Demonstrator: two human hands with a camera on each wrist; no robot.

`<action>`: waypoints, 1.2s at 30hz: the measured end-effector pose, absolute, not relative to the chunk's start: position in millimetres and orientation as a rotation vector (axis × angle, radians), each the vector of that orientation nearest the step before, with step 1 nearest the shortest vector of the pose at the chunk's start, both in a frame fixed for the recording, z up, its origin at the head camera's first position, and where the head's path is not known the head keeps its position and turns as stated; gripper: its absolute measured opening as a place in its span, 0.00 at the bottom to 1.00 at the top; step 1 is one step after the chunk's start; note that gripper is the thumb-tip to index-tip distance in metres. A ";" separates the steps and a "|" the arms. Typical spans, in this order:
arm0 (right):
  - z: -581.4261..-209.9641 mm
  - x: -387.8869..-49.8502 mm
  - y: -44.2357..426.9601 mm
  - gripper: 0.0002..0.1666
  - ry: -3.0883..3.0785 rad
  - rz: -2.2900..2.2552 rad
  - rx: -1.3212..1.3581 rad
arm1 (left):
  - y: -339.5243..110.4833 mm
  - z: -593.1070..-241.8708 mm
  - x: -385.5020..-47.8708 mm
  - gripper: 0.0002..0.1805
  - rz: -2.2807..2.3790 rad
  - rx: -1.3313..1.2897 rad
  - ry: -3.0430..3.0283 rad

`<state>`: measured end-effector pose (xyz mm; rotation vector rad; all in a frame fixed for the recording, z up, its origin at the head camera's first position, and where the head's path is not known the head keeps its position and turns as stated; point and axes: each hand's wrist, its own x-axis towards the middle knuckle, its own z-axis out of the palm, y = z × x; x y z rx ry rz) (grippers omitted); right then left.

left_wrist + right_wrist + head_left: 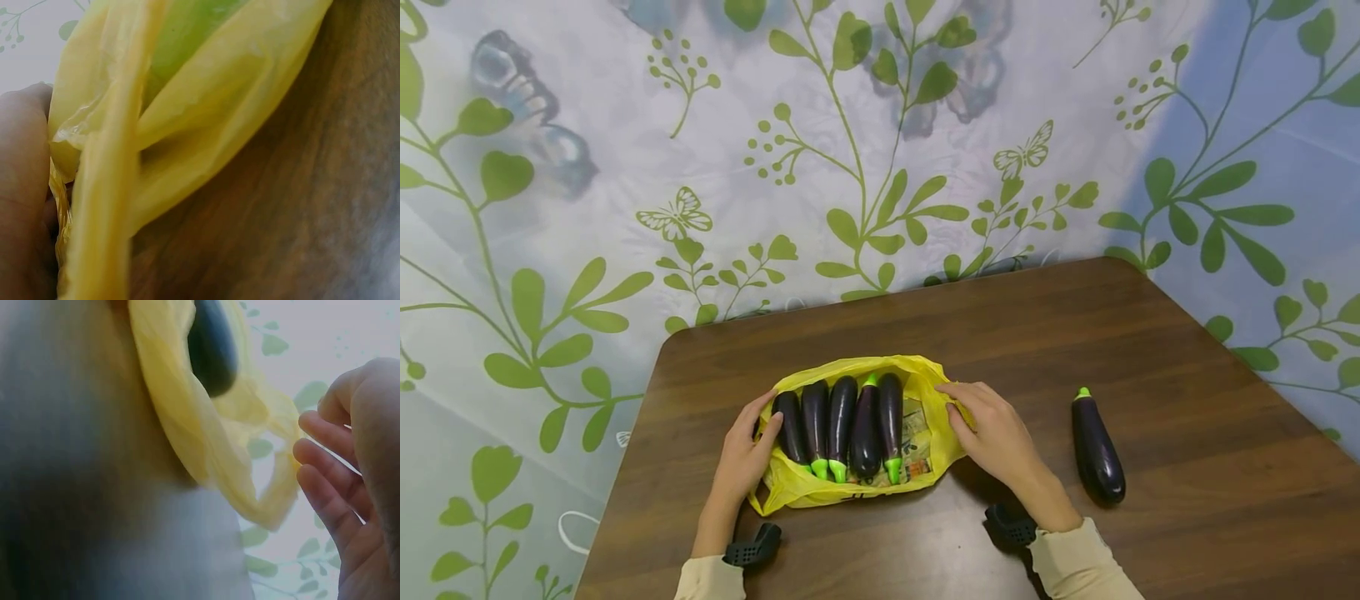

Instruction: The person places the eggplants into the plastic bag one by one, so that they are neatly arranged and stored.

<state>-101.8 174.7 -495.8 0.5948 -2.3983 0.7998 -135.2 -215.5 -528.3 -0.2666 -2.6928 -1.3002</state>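
A yellow plastic bag (943, 429) lies wide-mouthed on the table. Several dark purple eggplants (842, 421) with green stem ends lie side by side in it, over printed paper or lining. My left hand (747, 454) holds the bag's left side, its thumb over the rim; in the left wrist view, yellow folds (103, 206) hide most of the fingers. At the right rim, my right hand (1000, 433) has its fingers extended against the plastic. The right wrist view shows these fingers (331, 481) loosely bent beside the bag's handle loop (275, 506), not curled round it.
One single eggplant (1097, 450) lies on the brown wooden table (1015, 325), to the right of my right hand. Behind the table hangs a leaf-patterned cloth (880, 150). A white cable loop (576, 533) shows past the table's left edge.
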 end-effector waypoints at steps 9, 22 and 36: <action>-489.8 -105.7 197.0 0.22 -2.375 0.764 0.401 | -215.4 -529.2 -135.6 0.29 -1.304 -0.267 -2.685; -481.5 -106.8 219.5 0.24 -2.418 0.748 0.131 | -215.4 -530.9 -135.9 0.29 -1.308 -0.262 -2.687; -474.8 -105.9 241.1 0.23 -2.467 0.769 0.004 | -214.4 -529.0 -134.8 0.28 -1.285 -0.255 -2.679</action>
